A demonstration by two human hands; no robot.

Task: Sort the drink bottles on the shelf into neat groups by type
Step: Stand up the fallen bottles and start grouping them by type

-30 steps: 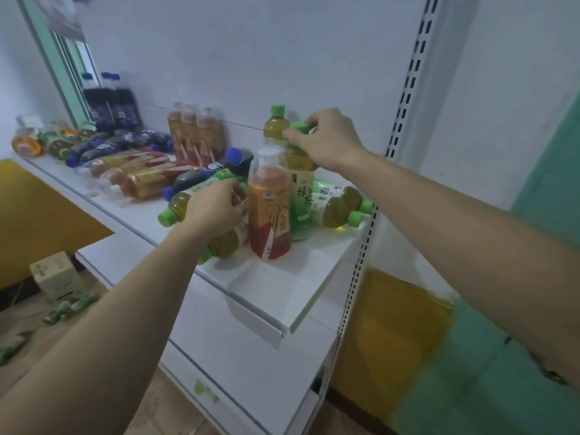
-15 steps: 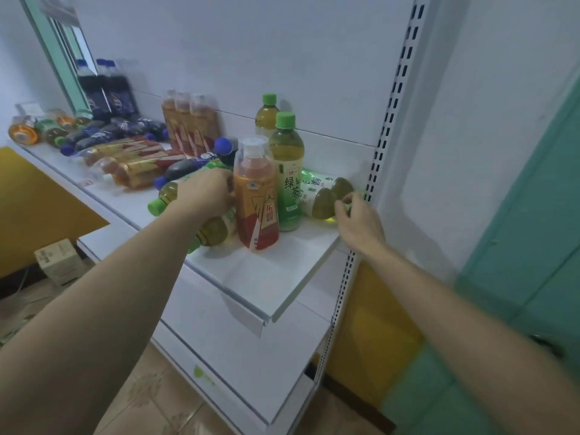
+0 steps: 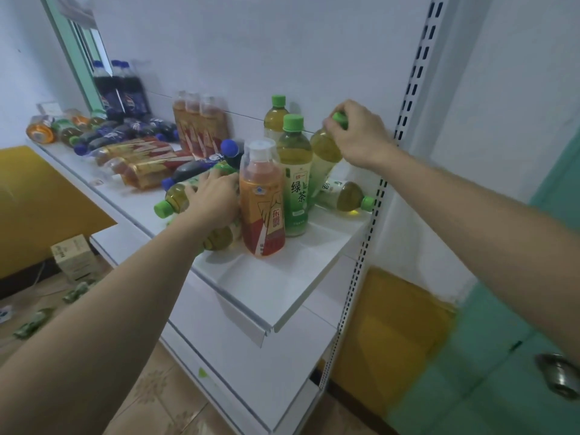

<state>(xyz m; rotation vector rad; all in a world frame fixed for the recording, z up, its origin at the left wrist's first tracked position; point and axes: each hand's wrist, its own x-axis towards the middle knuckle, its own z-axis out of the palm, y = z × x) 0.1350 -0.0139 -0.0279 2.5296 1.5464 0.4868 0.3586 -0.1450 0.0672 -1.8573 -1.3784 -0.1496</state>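
On the white shelf [image 3: 282, 290], the left hand [image 3: 213, 199] curls over a lying green tea bottle [image 3: 175, 199] beside the upright orange-label bottle [image 3: 262, 199], while the right hand [image 3: 357, 133] pinches the cap of a tilted green tea bottle [image 3: 324, 152].

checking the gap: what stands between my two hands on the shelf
In the head view, the upright orange tea bottle and a standing green tea bottle stand between the left hand and right hand.

My left hand [image 3: 213, 196] lies palm-down, fingers curled round a lying bottle [image 3: 188, 196]. My right hand [image 3: 357, 133], raised higher, pinches a tilted bottle's cap [image 3: 340, 118] beneath its fingertips.
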